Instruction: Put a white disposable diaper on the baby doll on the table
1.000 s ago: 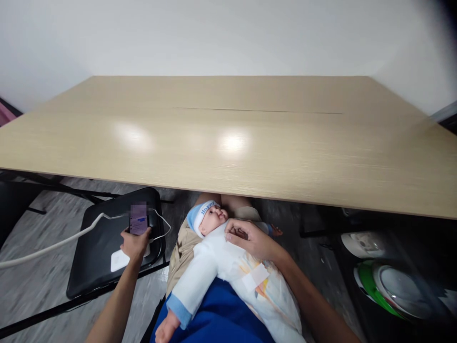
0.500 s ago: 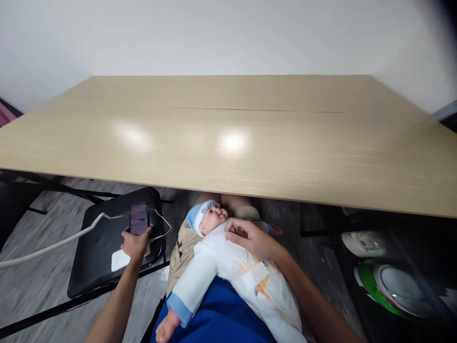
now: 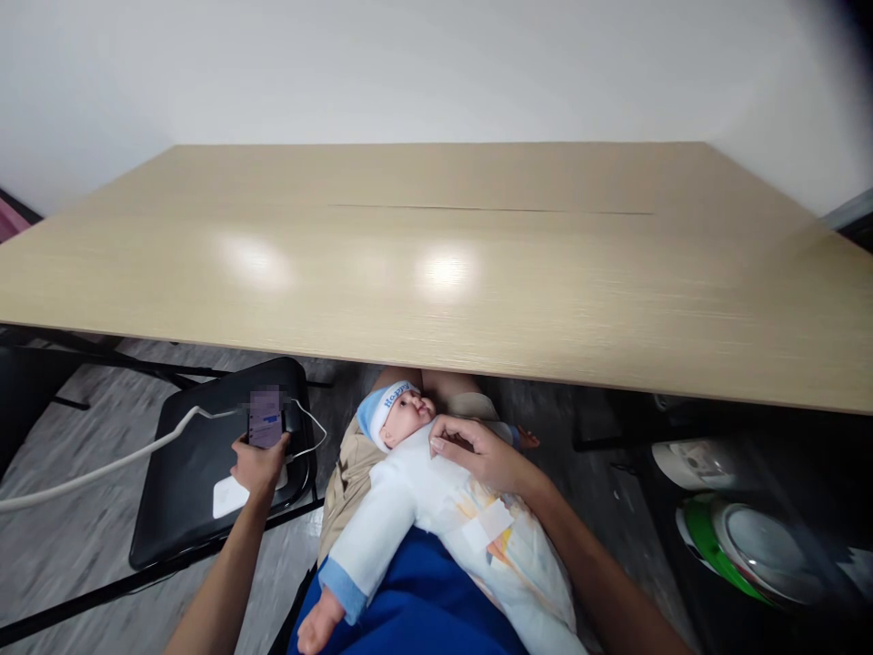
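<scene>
My left hand [image 3: 259, 468] is closed around a smartphone [image 3: 265, 420], held over the black chair seat with its lit screen facing me. Part of the screen is blurred. A baby doll [image 3: 409, 478] lies face up across my lap, in a white top with blue cuffs and a blue-and-white cap [image 3: 382, 414] lettered "Happy". Its patterned lower clothing carries a white strip [image 3: 488, 525]. On the doll's chest rests my right hand [image 3: 474, 448], fingers loosely curled with the thumb near the fingertips. Whether it pinches the fabric is hidden. My right forearm lies along the doll's side.
A wooden table [image 3: 436, 309] spans the view, its front edge above my knees. The black chair [image 3: 197, 482] at left bears a white flat object [image 3: 230, 498]. A thick white cable [image 3: 102, 468] runs toward the phone. A green-rimmed round item [image 3: 709, 546] sits low at right.
</scene>
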Demonstrator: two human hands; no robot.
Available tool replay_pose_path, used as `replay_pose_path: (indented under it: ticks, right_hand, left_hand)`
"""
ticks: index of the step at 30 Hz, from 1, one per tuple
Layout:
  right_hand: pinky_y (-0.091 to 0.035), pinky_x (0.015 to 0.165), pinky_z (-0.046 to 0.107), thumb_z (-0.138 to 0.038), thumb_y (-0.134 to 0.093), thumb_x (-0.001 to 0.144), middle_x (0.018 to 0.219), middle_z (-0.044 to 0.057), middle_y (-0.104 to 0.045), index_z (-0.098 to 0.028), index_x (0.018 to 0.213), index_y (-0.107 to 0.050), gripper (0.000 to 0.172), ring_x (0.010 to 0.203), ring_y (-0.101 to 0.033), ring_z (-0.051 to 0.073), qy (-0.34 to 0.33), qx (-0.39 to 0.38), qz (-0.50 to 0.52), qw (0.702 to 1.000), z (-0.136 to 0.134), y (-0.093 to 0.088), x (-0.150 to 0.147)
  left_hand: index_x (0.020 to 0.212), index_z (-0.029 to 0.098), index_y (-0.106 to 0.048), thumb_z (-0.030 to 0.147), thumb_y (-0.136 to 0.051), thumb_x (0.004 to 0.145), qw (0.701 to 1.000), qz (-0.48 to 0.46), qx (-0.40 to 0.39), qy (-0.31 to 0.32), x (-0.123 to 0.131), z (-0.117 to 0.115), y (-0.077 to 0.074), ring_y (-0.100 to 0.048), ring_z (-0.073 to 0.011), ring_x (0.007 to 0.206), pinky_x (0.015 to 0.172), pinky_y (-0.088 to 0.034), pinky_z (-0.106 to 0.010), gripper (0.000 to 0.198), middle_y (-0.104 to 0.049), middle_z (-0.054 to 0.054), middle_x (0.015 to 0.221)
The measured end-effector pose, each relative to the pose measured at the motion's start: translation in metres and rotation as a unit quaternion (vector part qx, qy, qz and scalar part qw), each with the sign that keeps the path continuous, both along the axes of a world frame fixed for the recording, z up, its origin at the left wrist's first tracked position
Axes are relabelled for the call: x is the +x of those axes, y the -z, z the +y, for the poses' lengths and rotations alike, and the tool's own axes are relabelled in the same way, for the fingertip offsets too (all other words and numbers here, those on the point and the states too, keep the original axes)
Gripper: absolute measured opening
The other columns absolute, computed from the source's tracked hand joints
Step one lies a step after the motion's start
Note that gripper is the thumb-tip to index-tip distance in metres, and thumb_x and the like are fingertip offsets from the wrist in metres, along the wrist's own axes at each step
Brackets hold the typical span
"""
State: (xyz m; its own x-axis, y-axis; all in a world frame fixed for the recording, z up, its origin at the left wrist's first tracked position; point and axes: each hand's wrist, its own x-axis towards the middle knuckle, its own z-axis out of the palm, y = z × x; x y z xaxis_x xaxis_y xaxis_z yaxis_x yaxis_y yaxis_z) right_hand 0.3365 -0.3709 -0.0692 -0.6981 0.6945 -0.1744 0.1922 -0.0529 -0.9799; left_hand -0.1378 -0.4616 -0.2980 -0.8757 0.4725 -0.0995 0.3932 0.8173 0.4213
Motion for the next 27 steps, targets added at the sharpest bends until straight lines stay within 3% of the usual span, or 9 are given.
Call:
replay_pose_path:
  ticks: [27]
  right_hand:
    - [-0.037,0.074,0.031,-0.054,-0.064,0.108,0.087,-0.001,-0.057,-0.021,0.094,-0.066,0.035,0.082,-0.050,0.018,0.001,-0.004,-0.001,1.000,-0.0015,-0.0013,0.0000]
  left_hand:
    - [0.156,0.013,-0.044,0.074,-0.078,0.080,1.000,0.009,-0.010,0.008,0.0030,0.0018,-0.0036,-0.069,-0.0484,0.138,0.124,-0.043,-0.062,0.103,-0.073,-0.028,0.143]
